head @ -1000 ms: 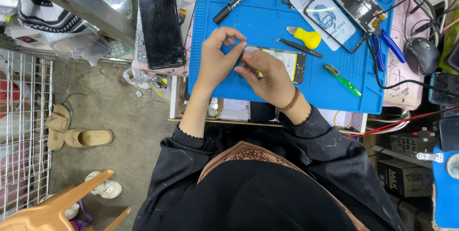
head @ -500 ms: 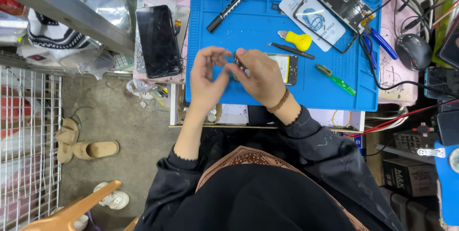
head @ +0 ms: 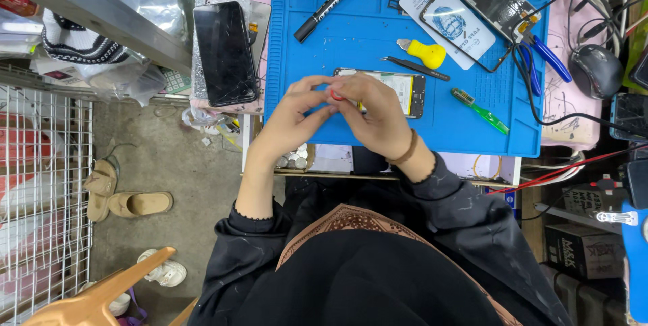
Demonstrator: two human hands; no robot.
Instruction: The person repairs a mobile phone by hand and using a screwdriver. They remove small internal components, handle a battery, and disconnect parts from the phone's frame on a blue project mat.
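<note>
Far left of frame: wire rack (head: 40, 184) and sandals (head: 125, 198) on the floor, well clear of the work.

Upper left of centre: a dark phone w/ cracked screen (head: 225, 52) lies flat, face up, just beside the blue mat (head: 378, 123), likely parked off the work area so it doesn't crowd it.

Centre: left hand (head: 290, 120) and right hand (head: 378, 113) meet over the mat, fingertips touching. Between them a small red item (head: 336, 95), too small to ID. Left grip: thumb + forefinger pinched together at it. Right grip: fingers curled in toward the same spot, seems clamped on the red bit, but can't tell for sure. Both hover right above the opened phone (head: 398, 90), which lies flat on the mat, partly hidden by the right hand, so anything dropped lands on the mat, prob.

Right of centre, on the mat: black marker (head: 329, 5) at top, tweezers (head: 415, 67), yellow pry tool (head: 425, 54), green brush (head: 480, 110), all within reach. Upper right: second opened phone frame (head: 493, 5) on a white card (head: 442, 22).

Far right: blue-handled pliers (head: 547, 56), mouse (head: 597, 69) and cables on the desk (head: 567, 123) edge.
</note>
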